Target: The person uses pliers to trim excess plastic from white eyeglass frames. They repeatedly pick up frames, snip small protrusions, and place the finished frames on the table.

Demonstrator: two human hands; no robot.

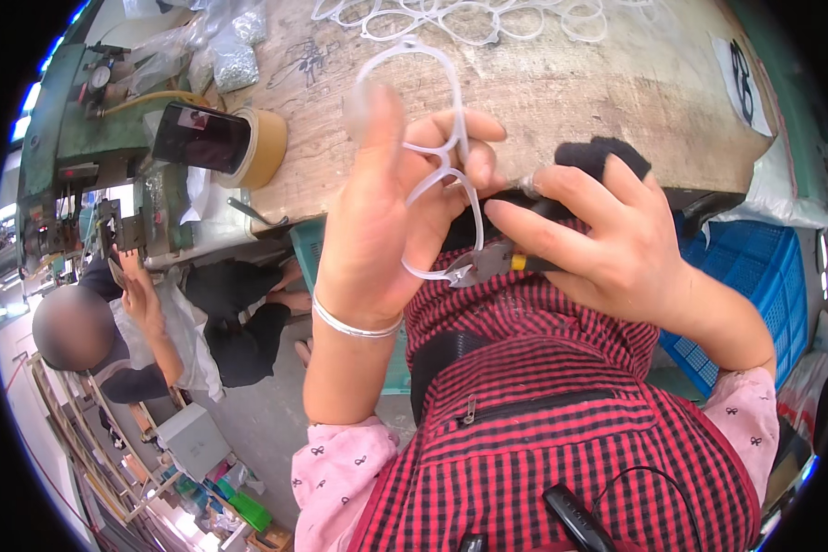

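Observation:
My left hand [386, 214] grips a translucent white plastic eyeglass frame front [457, 103] near its bridge. One rim reaches up past my fingers over the table, and the other hangs down toward my lap. In my right hand [607, 241] is a pair of cutting pliers [490, 261] with a yellow mark by the jaws. Those jaws meet the outer end of the lower rim; whether they are closed on it is hard to tell. My right fingers cover most of the handles.
More clear frame fronts [448, 19] lie along the wooden table [524, 90]. A phone [202, 136] leans on a tape roll [269, 148], beside a green machine [103, 131]. Bags of small metal parts [236, 65] sit behind. Another person [144, 331] sits left; a blue crate [752, 297] stands right.

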